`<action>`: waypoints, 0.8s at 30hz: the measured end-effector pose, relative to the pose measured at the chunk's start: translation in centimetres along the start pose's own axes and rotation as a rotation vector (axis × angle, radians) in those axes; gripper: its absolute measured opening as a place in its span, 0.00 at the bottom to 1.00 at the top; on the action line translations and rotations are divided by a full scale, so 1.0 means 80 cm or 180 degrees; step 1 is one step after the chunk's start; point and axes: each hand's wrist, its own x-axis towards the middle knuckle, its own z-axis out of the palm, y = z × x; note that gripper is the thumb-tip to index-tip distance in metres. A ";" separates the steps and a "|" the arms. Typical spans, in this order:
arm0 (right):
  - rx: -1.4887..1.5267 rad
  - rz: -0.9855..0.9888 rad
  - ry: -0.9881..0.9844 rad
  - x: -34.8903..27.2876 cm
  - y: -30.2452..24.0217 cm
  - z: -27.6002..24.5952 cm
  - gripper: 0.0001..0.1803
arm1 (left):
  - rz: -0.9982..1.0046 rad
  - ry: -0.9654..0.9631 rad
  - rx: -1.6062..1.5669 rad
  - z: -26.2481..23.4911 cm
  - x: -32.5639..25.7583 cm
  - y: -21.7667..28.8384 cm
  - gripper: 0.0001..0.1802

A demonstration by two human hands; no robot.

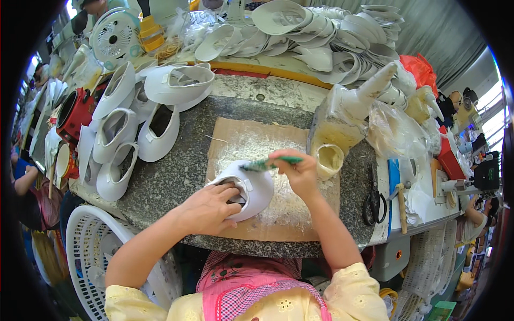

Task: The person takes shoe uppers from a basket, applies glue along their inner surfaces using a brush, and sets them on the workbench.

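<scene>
A white shoe upper [261,193] rests over the front left part of a cardboard sheet [305,227] smeared with dried, pale residue. My left hand [206,209] grips it from the left, fingers reaching into its opening. In my right hand [301,174] is a green-handled brush [258,165], held nearly level. Its head is at the upper's top edge; whether the bristles touch is too small to tell. Just right of my right hand stands a glue-crusted container [338,125], with a small round cup [330,159] at its front holding cream-coloured paste.
More white uppers [159,132] stand at the left, and a large heap [300,29] fills the back. Black scissors [374,200] and a wooden-handled hammer [401,206] lie at the right. A white basket [80,251] sits below the table's left edge. A fan [114,40] is back left.
</scene>
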 end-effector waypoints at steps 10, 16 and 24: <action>-0.0068 -0.0212 -0.0389 0.030 0.000 -0.001 0.08 | 0.0011 0.0056 0.0040 0.000 -0.002 -0.001 0.14; 0.0251 0.0554 -0.0463 -0.046 -0.006 -0.032 0.05 | -0.0137 0.0203 -0.0172 0.005 -0.007 -0.005 0.12; -0.1329 -0.0637 0.1742 -0.041 -0.045 -0.112 0.04 | -0.1566 0.1339 -0.1986 -0.023 -0.015 0.014 0.07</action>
